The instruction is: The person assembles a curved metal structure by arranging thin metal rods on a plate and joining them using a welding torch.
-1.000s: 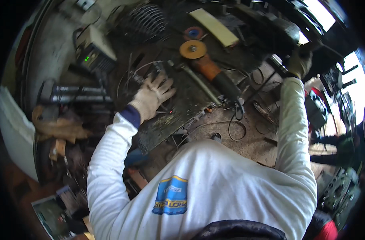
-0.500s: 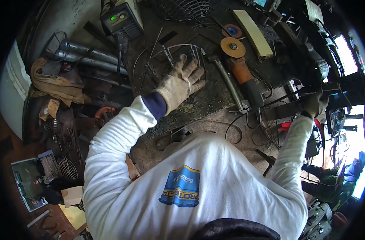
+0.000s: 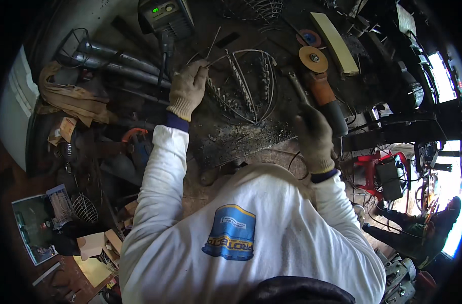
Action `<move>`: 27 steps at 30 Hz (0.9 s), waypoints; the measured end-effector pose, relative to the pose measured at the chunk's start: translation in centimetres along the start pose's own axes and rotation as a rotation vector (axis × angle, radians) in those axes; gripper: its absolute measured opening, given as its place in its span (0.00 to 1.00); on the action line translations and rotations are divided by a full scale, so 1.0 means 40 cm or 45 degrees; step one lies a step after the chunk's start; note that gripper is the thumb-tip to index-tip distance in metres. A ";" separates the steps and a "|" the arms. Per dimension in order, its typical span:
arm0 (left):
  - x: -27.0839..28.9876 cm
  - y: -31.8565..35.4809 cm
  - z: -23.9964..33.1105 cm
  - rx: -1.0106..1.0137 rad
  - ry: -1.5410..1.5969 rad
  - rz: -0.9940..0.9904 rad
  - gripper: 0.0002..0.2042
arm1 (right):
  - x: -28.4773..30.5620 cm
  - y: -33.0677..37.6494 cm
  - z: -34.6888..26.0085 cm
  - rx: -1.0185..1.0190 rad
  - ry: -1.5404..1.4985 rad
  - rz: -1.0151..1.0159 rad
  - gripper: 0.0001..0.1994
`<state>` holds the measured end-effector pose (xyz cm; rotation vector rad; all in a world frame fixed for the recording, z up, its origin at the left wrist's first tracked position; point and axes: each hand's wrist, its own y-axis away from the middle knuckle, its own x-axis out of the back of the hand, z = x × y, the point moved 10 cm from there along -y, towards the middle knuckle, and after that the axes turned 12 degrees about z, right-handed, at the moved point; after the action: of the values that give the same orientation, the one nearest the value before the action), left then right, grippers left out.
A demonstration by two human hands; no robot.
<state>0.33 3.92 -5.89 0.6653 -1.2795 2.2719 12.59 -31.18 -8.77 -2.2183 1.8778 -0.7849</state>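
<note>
A curved wire frame, with rough dark twisted bars joined to thin bent rods, lies on the dark bench. My left hand, in a pale knit glove, is at its left edge with the fingers closed on the thin rod there. On the right, my gloved right hand covers the lower end of a metal-handled hammer; its fingers curl down over the handle, partly lost in shadow. Just beside that hand lies an orange and black angle grinder with a tan disc.
A welding machine stands at the back left, near metal pipes. A pale bar lies beyond the grinder. A wire basket is at the far edge. Lower right, another person is near a red stand.
My left hand has moved off the middle of the wire frame to its left edge. My right hand has come in from the far right to the hammer handle. The view has shifted slightly.
</note>
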 end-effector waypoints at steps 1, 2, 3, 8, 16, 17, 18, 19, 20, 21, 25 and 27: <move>-0.010 -0.004 -0.015 0.006 0.006 0.000 0.14 | -0.055 -0.006 -0.010 -0.037 0.108 -0.154 0.19; -0.030 -0.007 -0.042 0.093 0.056 -0.047 0.14 | -0.106 -0.009 -0.013 -0.074 0.217 -0.307 0.18; -0.049 -0.002 -0.070 0.186 0.103 -0.099 0.15 | -0.134 -0.019 -0.020 -0.077 0.223 -0.316 0.18; -0.085 -0.014 -0.112 0.195 0.128 -0.225 0.15 | -0.233 -0.028 -0.033 -0.245 0.469 -0.445 0.22; -0.084 -0.059 -0.067 0.148 -0.040 -0.417 0.14 | -0.233 -0.024 0.011 -0.351 0.546 -0.315 0.23; -0.097 -0.061 -0.064 0.120 -0.032 -0.497 0.14 | -0.226 -0.027 0.027 -0.346 0.537 -0.272 0.23; -0.097 -0.064 -0.066 0.126 -0.029 -0.500 0.14 | -0.227 -0.023 0.042 -0.348 0.542 -0.277 0.23; -0.100 -0.063 -0.074 0.235 0.115 -0.509 0.14 | -0.222 -0.025 0.045 -0.301 0.560 -0.246 0.23; -0.108 -0.060 -0.083 0.343 0.260 -0.517 0.14 | -0.217 -0.028 0.044 -0.254 0.579 -0.215 0.22; -0.122 -0.059 -0.086 0.307 0.288 -0.593 0.14 | -0.221 -0.030 0.040 -0.254 0.583 -0.218 0.22; -0.154 -0.063 -0.097 0.336 0.410 -0.762 0.14 | -0.248 -0.021 0.072 -0.367 0.647 -0.415 0.22; -0.165 -0.070 -0.096 0.292 0.282 -0.810 0.13 | -0.249 -0.024 0.080 -0.369 0.622 -0.433 0.22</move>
<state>6.45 7.63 -9.77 0.7442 -0.5902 1.8953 14.02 -22.24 -14.09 -2.7773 1.9291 -1.2825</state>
